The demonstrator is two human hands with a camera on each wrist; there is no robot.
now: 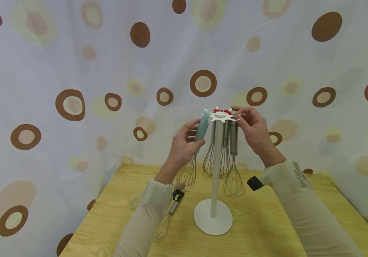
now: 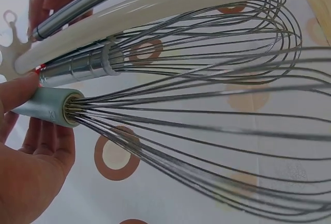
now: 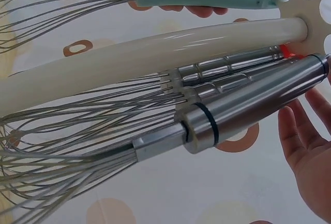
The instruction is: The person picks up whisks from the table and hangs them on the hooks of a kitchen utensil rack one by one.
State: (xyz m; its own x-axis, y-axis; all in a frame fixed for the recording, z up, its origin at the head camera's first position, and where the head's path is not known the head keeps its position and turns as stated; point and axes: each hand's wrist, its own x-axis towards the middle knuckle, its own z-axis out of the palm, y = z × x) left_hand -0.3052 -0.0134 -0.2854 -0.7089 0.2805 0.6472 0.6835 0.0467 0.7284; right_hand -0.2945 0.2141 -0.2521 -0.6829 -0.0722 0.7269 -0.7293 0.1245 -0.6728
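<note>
A white whisk stand (image 1: 217, 167) rises from a round base, with a notched disc at its top. My left hand (image 1: 180, 148) holds a mint-green-handled whisk (image 1: 202, 128) upright, thumb in front and fingers behind, its handle tip at the disc's left edge. On the right, my right hand (image 1: 254, 130) pinches the top end of a steel-handled whisk (image 1: 233, 139) at the disc's rim; its other fingers lie loose behind that handle (image 3: 258, 105). Two ridged steel whisks (image 3: 232, 68) with red tops hang at the back, partly hidden by the pole.
Left of the base, a whisk with a steel handle (image 1: 173, 208) lies on the wooden table (image 1: 261, 221). Wires of another whisk (image 1: 135, 201) show beside my left sleeve. A dotted curtain (image 1: 107, 64) hangs behind the table.
</note>
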